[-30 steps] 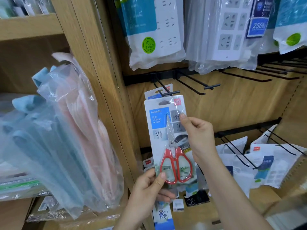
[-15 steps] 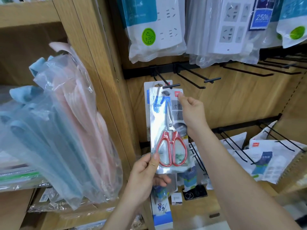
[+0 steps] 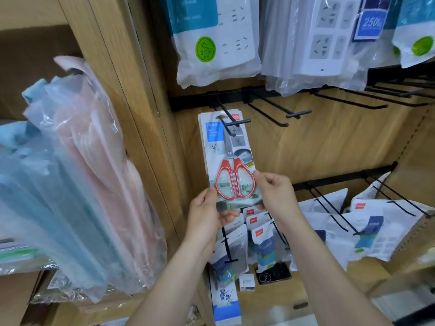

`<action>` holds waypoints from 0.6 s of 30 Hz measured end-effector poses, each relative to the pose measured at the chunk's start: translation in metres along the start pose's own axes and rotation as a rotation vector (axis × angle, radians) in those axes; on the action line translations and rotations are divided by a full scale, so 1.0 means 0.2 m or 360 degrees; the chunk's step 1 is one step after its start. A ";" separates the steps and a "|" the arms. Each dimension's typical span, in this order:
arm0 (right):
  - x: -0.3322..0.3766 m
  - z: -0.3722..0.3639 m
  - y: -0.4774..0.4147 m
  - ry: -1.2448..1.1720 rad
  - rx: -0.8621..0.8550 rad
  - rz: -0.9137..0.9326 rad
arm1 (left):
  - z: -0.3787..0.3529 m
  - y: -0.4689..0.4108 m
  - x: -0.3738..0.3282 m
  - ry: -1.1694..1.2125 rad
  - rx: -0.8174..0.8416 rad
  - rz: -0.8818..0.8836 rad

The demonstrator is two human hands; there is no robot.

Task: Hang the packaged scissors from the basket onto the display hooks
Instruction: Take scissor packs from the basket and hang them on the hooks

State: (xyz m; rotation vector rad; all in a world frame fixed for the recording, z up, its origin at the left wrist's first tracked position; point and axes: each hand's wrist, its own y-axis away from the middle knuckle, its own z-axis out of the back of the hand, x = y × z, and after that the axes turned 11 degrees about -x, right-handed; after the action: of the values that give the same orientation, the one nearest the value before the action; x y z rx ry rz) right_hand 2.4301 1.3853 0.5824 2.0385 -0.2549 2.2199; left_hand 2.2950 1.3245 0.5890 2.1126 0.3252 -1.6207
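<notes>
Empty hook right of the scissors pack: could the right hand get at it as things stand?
Probably yes. The empty hook juts out bare above the right hand, nothing hanging between; it must first release the scissors pack it pinches.

The packaged scissors (image 3: 229, 161) sit on a display hook (image 3: 231, 118) straight above the hands, lower edge pinched between the left hand (image 3: 207, 215) and right hand (image 3: 276, 196). Power strip packs (image 3: 216, 38) hang higher still. Bagged goods (image 3: 82, 172) lie left of the hands, small packets (image 3: 261, 241) just below them.
</notes>
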 end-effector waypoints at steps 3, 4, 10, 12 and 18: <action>-0.01 -0.04 -0.06 0.0009 -0.0040 -0.0024 | -0.02 -0.07 0.00 -0.0213 -0.0117 -0.0157; -0.01 -0.05 -0.08 0.0027 -0.0054 -0.0012 | -0.03 -0.09 0.00 -0.0253 -0.0146 -0.0200; -0.01 -0.10 -0.12 -0.0240 -0.0092 -0.0231 | -0.06 -0.21 0.06 -0.0312 -0.0253 -0.0256; -0.01 -0.11 -0.11 -0.0381 -0.0065 -0.0297 | -0.09 -0.24 0.09 -0.0256 -0.0293 -0.0245; -0.07 -0.08 -0.04 -0.0384 -0.0013 -0.0264 | -0.07 -0.34 0.21 -0.0415 -0.0213 -0.0099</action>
State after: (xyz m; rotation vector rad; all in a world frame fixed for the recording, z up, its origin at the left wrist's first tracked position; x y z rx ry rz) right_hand 2.4181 1.3969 0.5674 2.2332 -0.1101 1.8764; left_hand 2.2892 1.3865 0.5384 1.7841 0.4039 -1.8307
